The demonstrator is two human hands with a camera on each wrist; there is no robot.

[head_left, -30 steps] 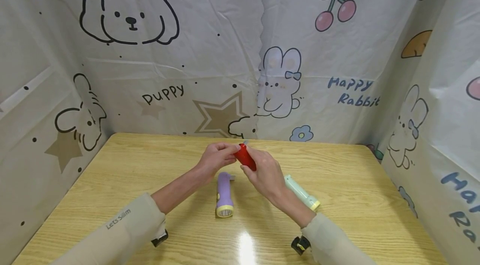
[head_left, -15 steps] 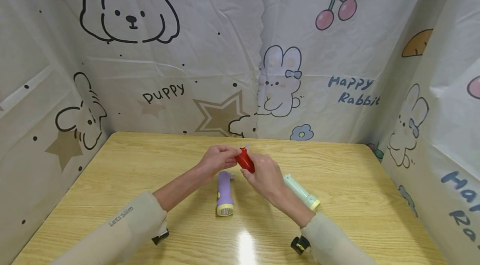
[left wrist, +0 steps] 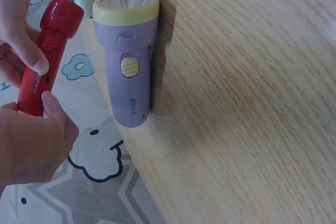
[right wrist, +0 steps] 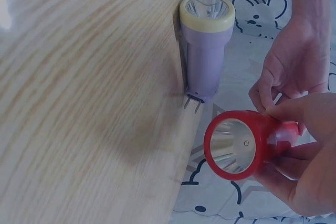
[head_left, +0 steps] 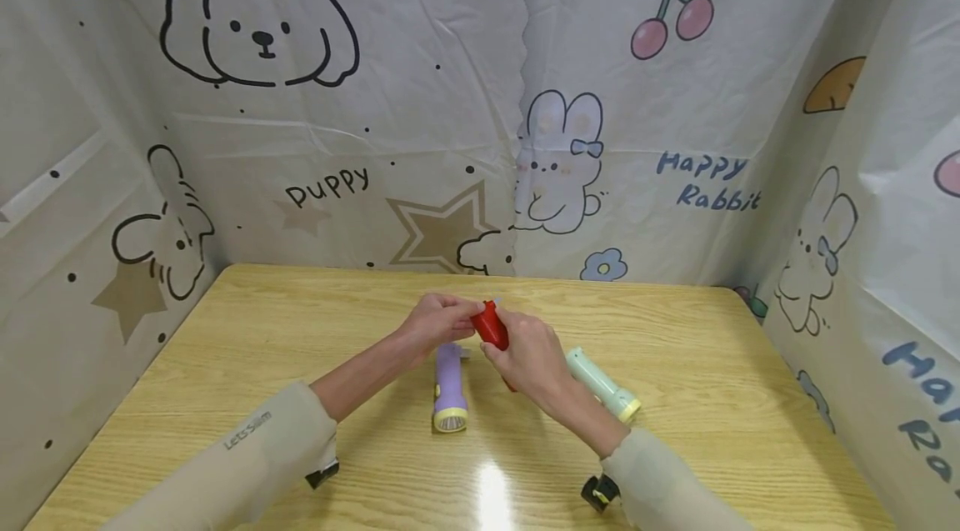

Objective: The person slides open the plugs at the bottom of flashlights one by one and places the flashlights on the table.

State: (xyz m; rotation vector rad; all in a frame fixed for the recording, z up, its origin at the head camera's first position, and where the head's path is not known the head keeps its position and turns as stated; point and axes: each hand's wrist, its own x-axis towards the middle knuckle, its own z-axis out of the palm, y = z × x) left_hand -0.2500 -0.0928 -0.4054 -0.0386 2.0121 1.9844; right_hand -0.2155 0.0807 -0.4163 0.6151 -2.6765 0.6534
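A red flashlight (head_left: 491,326) is held above the table between both hands, tilted, its lens end toward me. My right hand (head_left: 531,352) grips its body, with the thumb along the side near the switch in the left wrist view. My left hand (head_left: 435,326) pinches the tail end with thumb and fingers. A small pale piece shows by the tail in the head view, too small to make out. Just below the hands lies a purple flashlight (head_left: 450,389) with a yellow rim; metal prongs stick out of its tail in the right wrist view.
A mint-green flashlight (head_left: 603,385) with a yellow rim lies on the wooden table (head_left: 337,464), right of and partly behind the right forearm. A printed cloth curtain (head_left: 420,97) stands along the back and both sides of the table.
Both hands have come slightly lower and nearer with the red flashlight, which has turned a little. A bit of its red front end now shows below the right hand. The other flashlights stay put.
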